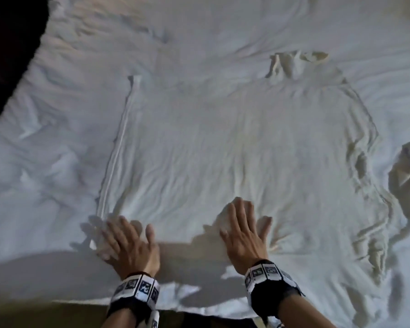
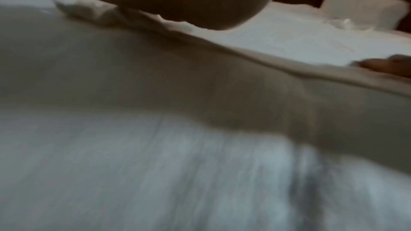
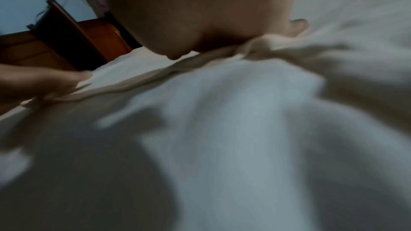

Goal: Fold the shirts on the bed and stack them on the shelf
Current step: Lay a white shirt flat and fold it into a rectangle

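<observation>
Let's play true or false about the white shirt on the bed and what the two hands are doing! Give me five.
1. Both hands lie flat on the shirt. True: the left hand and right hand press near its lower edge with straight fingers.
2. The shirt is folded into a small square. False: it lies spread out, only its left side turned in.
3. The collar points away from the person. True.
4. The right hand holds the shirt up in the air. False: it rests on the shirt, which lies on the bed.
5. More crumpled cloth lies at the right edge. True.
</observation>
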The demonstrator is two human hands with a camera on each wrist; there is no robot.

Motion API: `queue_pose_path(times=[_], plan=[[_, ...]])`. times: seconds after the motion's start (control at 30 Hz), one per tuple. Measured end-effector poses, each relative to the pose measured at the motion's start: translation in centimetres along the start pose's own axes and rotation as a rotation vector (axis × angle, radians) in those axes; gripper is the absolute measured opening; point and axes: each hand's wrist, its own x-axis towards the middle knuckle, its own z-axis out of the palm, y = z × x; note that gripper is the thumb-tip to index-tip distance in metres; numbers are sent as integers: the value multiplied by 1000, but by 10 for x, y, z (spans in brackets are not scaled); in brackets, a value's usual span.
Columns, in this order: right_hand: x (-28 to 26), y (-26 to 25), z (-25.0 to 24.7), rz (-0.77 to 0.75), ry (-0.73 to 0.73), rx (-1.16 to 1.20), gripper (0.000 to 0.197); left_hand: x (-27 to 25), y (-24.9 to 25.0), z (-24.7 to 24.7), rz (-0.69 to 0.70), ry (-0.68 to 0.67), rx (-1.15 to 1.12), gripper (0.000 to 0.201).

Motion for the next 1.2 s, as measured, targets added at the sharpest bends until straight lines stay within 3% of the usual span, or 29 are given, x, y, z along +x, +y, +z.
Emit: queue_pose_path(times=[0.13, 0.2, 0.27, 0.33, 0.4, 0.43, 0.53, 0.6, 0.67, 0.7, 0.73, 0.8, 0.87, 0.9, 0.93, 1.03, 1.1, 1.17, 1.2], plan=[[31, -31, 2, -93, -3, -5, 72, -4, 56, 27, 537, -6, 30, 65], [40, -30, 2, -68, -18, -2, 74, 12, 51, 34, 615, -17, 104, 60], [40, -25, 2, -57, -38, -36, 73, 38, 7, 29, 481, 28, 141, 61], [39, -24, 0, -60, -47, -29, 70, 61, -42, 12, 255, 84, 133, 68], [47, -30, -6, -58, -35, 4, 67, 79, -53, -5, 37, 107, 68, 76], [57, -33, -12, -46, -18, -3, 67, 84, -36, -11, 32, 59, 31, 79], [98, -37, -35, 20, 64, -43, 62, 86, 58, -11, 398, 24, -64, 77], [124, -34, -54, 41, 124, -64, 63, 90, 121, -2, 625, -92, -122, 74], [147, -20, -66, 45, 136, -86, 64, 105, 151, 11, 823, -99, -14, 68], [154, -13, -71, 42, 126, -74, 66, 120, 150, 13, 855, -89, 51, 64], [157, -6, -73, 31, 112, -62, 68, 138, 141, 13, 836, -37, 98, 61], [162, 5, -77, 18, 80, -79, 70, 180, 112, 3, 635, 64, 142, 62], [164, 11, -83, 26, 73, -75, 76, 207, 100, -18, 322, 20, 110, 65], [167, 11, -88, 34, 79, -67, 79, 211, 108, -28, 214, -17, 100, 69], [171, 10, -93, 43, 88, -64, 80, 211, 126, -32, 199, -13, 92, 71], [192, 10, -112, 71, 119, -73, 67, 187, 212, -25, 534, -59, -3, 68], [210, 18, -126, 59, 144, -74, 68, 170, 266, -13, 786, -144, -33, 64], [225, 34, -140, 13, 161, -81, 72, 174, 292, 5, 915, -178, 76, 61], [231, 45, -146, -9, 165, -106, 73, 181, 294, 11, 901, -132, 114, 63]])
